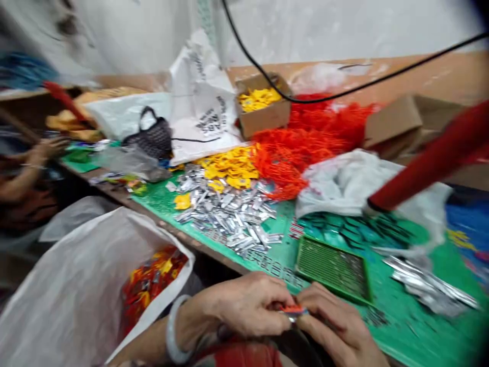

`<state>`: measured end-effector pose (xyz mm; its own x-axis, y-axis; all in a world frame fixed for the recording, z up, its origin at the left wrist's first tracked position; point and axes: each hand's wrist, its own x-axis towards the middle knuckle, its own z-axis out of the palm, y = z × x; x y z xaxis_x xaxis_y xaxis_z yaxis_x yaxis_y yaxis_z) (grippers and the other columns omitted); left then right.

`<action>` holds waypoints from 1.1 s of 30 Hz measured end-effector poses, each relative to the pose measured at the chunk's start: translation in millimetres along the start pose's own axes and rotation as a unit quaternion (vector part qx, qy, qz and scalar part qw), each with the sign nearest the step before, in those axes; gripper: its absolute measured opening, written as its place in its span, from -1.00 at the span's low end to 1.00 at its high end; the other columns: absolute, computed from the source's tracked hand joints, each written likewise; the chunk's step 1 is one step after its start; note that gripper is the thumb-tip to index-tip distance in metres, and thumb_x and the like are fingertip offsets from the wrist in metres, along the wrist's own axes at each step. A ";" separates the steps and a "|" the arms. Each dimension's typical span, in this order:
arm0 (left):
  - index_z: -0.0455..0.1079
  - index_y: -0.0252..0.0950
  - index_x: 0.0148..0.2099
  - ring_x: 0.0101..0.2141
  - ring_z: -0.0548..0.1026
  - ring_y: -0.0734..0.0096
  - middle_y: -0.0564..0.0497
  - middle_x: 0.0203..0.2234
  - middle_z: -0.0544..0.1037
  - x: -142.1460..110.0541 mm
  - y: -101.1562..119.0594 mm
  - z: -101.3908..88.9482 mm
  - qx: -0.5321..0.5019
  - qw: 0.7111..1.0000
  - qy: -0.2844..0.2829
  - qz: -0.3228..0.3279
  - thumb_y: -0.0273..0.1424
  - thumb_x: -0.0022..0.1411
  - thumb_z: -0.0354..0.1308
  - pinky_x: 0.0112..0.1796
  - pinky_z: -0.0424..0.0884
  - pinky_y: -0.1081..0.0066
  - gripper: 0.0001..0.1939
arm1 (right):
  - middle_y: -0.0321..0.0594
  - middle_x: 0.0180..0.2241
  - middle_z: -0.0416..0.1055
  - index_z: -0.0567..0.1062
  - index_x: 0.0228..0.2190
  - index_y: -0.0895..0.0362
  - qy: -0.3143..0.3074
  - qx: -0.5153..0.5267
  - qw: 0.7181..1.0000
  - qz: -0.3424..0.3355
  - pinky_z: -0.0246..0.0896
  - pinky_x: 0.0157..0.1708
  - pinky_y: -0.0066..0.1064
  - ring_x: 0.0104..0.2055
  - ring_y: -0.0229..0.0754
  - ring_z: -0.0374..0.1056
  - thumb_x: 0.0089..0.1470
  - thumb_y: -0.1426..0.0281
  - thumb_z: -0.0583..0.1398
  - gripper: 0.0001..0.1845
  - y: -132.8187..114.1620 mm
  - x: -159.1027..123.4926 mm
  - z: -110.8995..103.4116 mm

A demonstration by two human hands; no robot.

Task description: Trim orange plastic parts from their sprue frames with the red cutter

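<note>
My left hand [248,305], with a pale bangle [173,331] on its wrist, is closed in a pinch at the table's near edge. Facing it, my right hand [340,329] is closed as well. Between the fingertips of both sits a small orange and silver piece [293,310] with a bit of blue at one end; fingers cover most of it. Just beyond my right hand lies a green ribbed tray [332,267]. A heap of small silvery pieces [237,219] spreads over the green tabletop [282,255], with yellow pieces [229,165] behind it.
Orange-red strands [298,148] are piled beside a cardboard box [265,117] of yellow pieces. A slanted red pole [431,158] crosses the right side. To the left, a large white sack [87,275] holds red and yellow pieces. Another person's hand [49,148] is at far left.
</note>
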<state>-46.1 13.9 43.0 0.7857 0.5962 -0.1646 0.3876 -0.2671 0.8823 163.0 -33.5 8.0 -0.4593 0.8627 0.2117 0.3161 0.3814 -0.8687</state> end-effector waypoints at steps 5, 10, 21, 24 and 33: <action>0.36 -0.31 -0.41 -0.39 0.32 0.44 0.08 -0.46 0.35 -5.6 12.6 4.1 -0.045 0.999 -0.010 -0.020 -0.50 0.14 0.06 -0.35 0.18 0.45 -0.91 | -0.26 -0.48 0.43 0.47 -0.46 0.12 0.022 0.056 0.998 0.005 0.23 -0.35 -0.42 -0.37 -0.24 0.34 0.26 0.26 0.14 -0.71 -10.9 7.5 -4.3; 0.34 -0.31 -0.42 -0.42 0.25 0.48 0.12 -0.48 0.27 -4.0 9.6 9.6 -0.149 0.988 -0.021 -0.042 -0.45 0.15 0.07 -0.38 0.11 0.44 -0.90 | -0.26 -0.47 0.38 0.50 -0.47 0.14 0.034 0.105 0.993 0.047 0.20 -0.36 -0.43 -0.38 -0.25 0.31 0.22 0.28 0.20 -0.74 -6.7 1.1 -0.8; 0.43 -0.35 -0.40 -0.47 0.10 0.47 0.11 -0.54 0.23 1.5 -1.0 25.3 -0.386 0.915 0.026 -0.116 -0.40 -0.04 0.12 -0.42 -0.03 0.39 -0.86 | -0.24 -0.43 0.44 0.55 -0.40 0.13 0.097 0.078 0.992 0.035 0.24 -0.41 -0.41 -0.38 -0.23 0.36 0.14 0.35 0.27 -0.88 1.3 4.8 7.8; 0.47 -0.36 -0.38 -0.49 0.07 0.47 0.11 -0.56 0.23 0.8 -4.2 28.0 -0.420 0.897 0.052 -0.128 -0.39 -0.03 0.13 -0.44 -0.06 0.39 -0.83 | -0.19 -0.30 0.47 0.56 -0.28 0.09 0.116 0.031 0.993 0.014 0.32 -0.36 -0.39 -0.30 -0.19 0.41 0.10 0.32 0.31 -0.87 -1.1 4.9 2.6; 0.52 -0.36 -0.36 -0.54 0.10 0.53 0.13 -0.59 0.28 1.1 -7.2 24.5 -0.492 0.853 0.093 -0.148 -0.38 -0.02 0.18 -0.48 -0.03 0.47 -0.83 | -0.04 0.12 0.27 0.41 0.09 -0.05 0.585 -0.231 0.777 0.028 0.33 -0.20 -0.08 0.03 0.13 0.35 -0.16 0.17 0.44 -0.25 8.3 29.4 -147.1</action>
<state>-36.2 -2.1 25.6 0.5981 0.6616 -0.4523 -0.1094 0.6265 0.7717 274.3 43.8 72.9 0.5497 0.4900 0.6765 0.6963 0.1786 -0.6952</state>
